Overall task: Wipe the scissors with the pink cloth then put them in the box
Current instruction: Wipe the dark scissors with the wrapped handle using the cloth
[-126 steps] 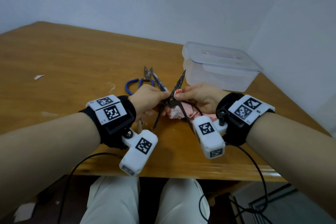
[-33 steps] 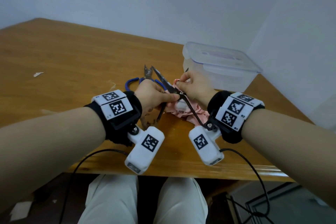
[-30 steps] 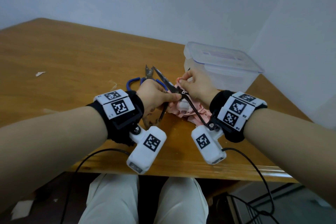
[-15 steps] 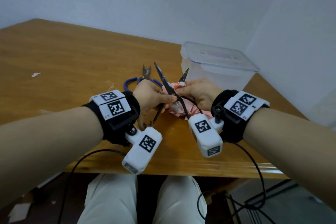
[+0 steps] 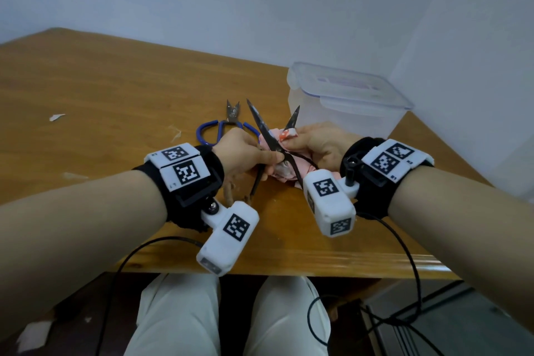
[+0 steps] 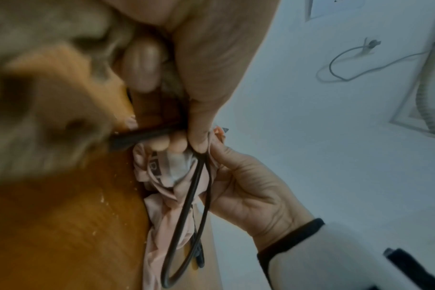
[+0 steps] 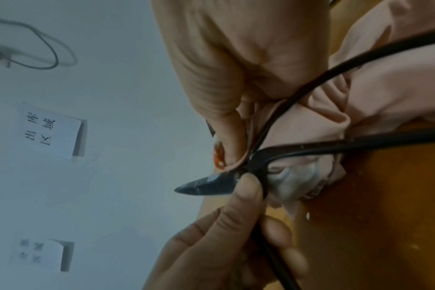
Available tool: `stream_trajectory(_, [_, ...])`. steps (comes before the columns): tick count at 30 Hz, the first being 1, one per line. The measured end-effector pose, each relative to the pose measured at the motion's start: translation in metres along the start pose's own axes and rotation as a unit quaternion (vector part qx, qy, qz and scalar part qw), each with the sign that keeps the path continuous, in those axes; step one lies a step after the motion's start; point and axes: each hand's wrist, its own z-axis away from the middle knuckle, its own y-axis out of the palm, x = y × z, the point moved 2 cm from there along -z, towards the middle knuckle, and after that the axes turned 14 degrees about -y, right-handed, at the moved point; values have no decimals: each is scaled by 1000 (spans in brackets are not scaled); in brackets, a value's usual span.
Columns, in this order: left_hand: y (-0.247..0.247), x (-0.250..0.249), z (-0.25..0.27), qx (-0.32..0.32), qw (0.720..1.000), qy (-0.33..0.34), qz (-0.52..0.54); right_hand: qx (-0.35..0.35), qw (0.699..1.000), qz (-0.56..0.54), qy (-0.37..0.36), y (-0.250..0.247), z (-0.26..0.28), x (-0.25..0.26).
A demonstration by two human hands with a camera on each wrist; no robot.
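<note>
Dark metal scissors [image 5: 267, 133] stand between my hands with blades spread and tips up, their thin loop handles [image 6: 186, 215] hanging toward me. My left hand [image 5: 245, 153] pinches them at the pivot [image 7: 253, 172]. My right hand [image 5: 312, 141] holds the bunched pink cloth [image 5: 284, 172] and presses a fold of it round the right blade [image 7: 204, 186]. More pink cloth [image 6: 162, 206] trails on the table under the handles. The clear plastic box [image 5: 346, 104] stands behind my right hand with its lid on.
A second pair of scissors with blue handles [image 5: 222, 130] lies on the wooden table [image 5: 115, 101] just beyond my left hand. A paper scrap [image 5: 56, 117] lies far left. Walls close the table's back and right sides; the front edge runs near my wrists.
My right hand has drawn back from the far side of the scissors toward me, cloth still in it. The blades now stand more upright and spread; my left hand keeps its pinch.
</note>
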Motion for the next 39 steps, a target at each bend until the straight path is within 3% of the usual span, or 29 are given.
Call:
stream_trajectory(6, [1, -2, 3, 26, 999, -25, -7, -24, 999, 37, -23, -4, -2, 1])
stream_trajectory(15, [1, 0, 2, -14, 1000, 10, -6, 45, 999, 29, 3, -8, 1, 6])
stream_trajectory(26, [4, -6, 1, -42, 997, 42, -48, -105, 992, -11, -63, 1, -9, -4])
stream_trajectory(32, [3, -9, 4, -48, 997, 45, -50, -135, 987, -9, -82, 5, -11, -4])
stream_trajectory(34, [1, -9, 6, -45, 998, 36, -33, -115, 990, -25, -78, 4, -8, -3])
stream_trajectory(39, [-2, -6, 6, -33, 999, 22, -19, 51, 998, -29, -7, -4, 8, 6])
